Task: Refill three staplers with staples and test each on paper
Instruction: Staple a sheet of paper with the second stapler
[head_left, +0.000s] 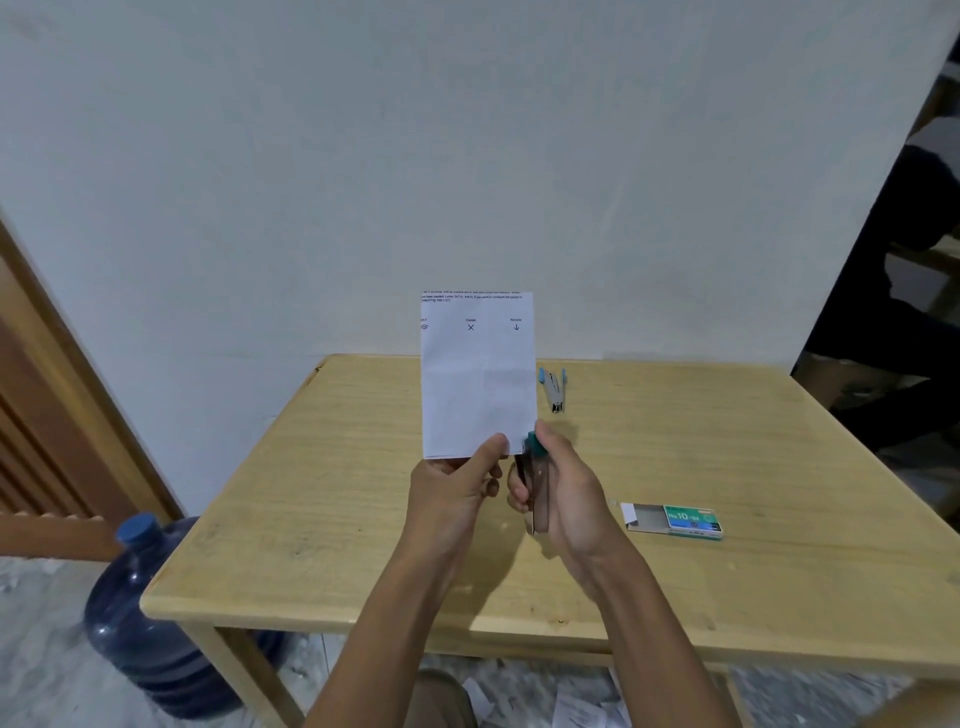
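The left hand (457, 483) pinches the paper (478, 374) upright by its bottom edge above the desk (363, 519), so the right hand (566, 493), fingers clenched around the teal-tipped stapler (537, 483), can bite its lower corner for a test.

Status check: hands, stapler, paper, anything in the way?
Left hand holds folded paper upright. Right hand grips teal stapler at paper's lower right corner. Blue stapler and open staple box lie on table, clear of hands.
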